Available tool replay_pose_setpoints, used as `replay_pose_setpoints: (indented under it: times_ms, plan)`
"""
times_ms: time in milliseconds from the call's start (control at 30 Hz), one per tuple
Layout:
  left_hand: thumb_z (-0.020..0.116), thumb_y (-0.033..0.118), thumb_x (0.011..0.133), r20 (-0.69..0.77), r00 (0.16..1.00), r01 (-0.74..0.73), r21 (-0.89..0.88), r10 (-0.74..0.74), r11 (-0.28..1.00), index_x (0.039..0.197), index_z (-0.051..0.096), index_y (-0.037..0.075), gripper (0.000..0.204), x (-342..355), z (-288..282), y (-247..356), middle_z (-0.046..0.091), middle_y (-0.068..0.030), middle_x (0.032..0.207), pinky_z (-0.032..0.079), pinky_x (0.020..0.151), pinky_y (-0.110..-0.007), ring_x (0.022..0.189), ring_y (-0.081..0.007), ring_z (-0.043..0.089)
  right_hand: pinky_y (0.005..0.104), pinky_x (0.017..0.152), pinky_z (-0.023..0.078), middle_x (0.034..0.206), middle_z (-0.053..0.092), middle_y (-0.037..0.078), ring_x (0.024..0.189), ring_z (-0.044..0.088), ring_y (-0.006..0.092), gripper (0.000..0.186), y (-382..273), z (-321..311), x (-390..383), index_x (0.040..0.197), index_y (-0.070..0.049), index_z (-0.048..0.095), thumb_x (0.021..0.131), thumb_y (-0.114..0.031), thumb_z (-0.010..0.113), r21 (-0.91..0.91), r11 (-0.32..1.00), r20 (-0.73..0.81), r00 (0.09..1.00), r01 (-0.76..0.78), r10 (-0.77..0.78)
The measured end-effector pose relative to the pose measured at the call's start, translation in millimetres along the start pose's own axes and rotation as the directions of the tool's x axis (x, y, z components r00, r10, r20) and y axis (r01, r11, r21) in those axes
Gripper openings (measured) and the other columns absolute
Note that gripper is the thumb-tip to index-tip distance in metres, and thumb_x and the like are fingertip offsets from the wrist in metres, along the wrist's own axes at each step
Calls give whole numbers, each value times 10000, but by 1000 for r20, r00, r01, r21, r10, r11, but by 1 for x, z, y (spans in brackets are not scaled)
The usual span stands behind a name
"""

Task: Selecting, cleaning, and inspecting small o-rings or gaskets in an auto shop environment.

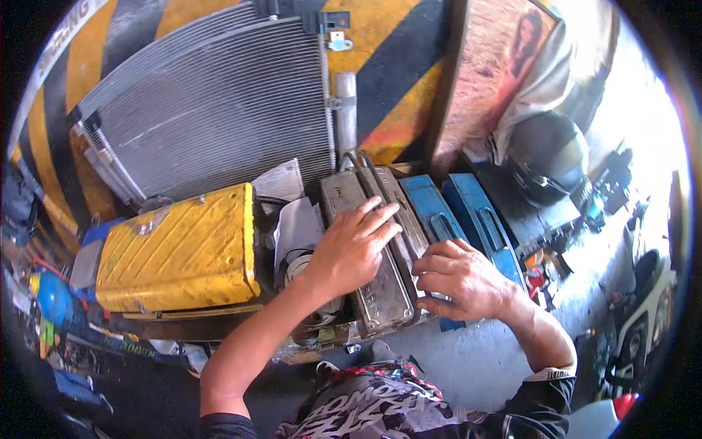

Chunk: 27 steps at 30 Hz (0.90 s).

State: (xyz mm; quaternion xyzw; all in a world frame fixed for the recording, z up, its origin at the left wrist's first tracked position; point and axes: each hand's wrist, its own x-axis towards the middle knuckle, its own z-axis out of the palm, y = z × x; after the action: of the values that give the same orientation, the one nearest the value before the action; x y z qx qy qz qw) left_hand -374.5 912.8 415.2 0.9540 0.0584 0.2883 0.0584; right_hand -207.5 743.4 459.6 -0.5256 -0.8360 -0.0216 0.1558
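A grey metal toolbox (369, 249) with hinged cantilever lids is seen in the middle of the view, set among clutter in front of a large finned radiator (212, 110) that is leaned against a yellow-and-black striped wall (387, 58). The left hand (351, 249) is laid flat on the toolbox's left lid, its fingers spread and stretched out toward the far right, so that its grip is wide and nothing is held in it. The right hand (461, 278) is placed at the near right edge of the same toolbox, with the fingers curled inward against the lid's edge; the grip is narrow, and whether anything is pinched in it cannot be told. The two hands are kept just beside each other without touching.

A blue metal toolbox (468, 219) is found immediately to the right of the grey one, its two lids shut and its handles laid flat. A yellow ribbed case (179, 252) is seen to the left, well apart from the hands, with white paper or cloth (296, 227) lodged between it and the grey toolbox. A dark helmet (548, 157) is rested further right, beside a framed picture (497, 66) that is propped against the wall.
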Motion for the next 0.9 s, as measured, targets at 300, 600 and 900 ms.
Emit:
replay_pose_setpoints:
  times_ms: [300, 600, 900]
  plan:
    - [574, 41, 777, -29, 990, 132, -210, -141, 969, 1177, 564, 57, 401, -14, -11, -10, 525, -153, 1285, 395, 1023, -436, 1215, -328, 486, 358, 773, 451, 1016, 621, 35, 902, 570, 245, 180, 4, 4, -2, 816, -108, 612, 819, -279, 670, 32, 999, -32, 999, -38, 39]
    - [557, 89, 820, 120, 992, 40, -54, -33, 998, 1154, 574, -4, 347, -9, 21, -16, 578, -193, 1205, 409, 1022, -436, 1208, -332, 504, 415, 896, 458, 1143, 542, 176, 1089, 543, 357, 548, 23, 18, 7, 1246, -54, 479, 799, -252, 727, 451, 856, -107, 937, -253, 333]
    - [609, 38, 716, 323, 943, -125, 107, 85, 986, 1086, 601, 7, 371, 3, 15, -34, 593, -102, 1211, 438, 973, -398, 1136, -259, 551, 500, 775, 493, 985, 605, 265, 878, 616, 436, 662, 28, 13, 11, 1325, -8, 335, 768, -184, 645, 431, 833, 155, 938, -347, 310]
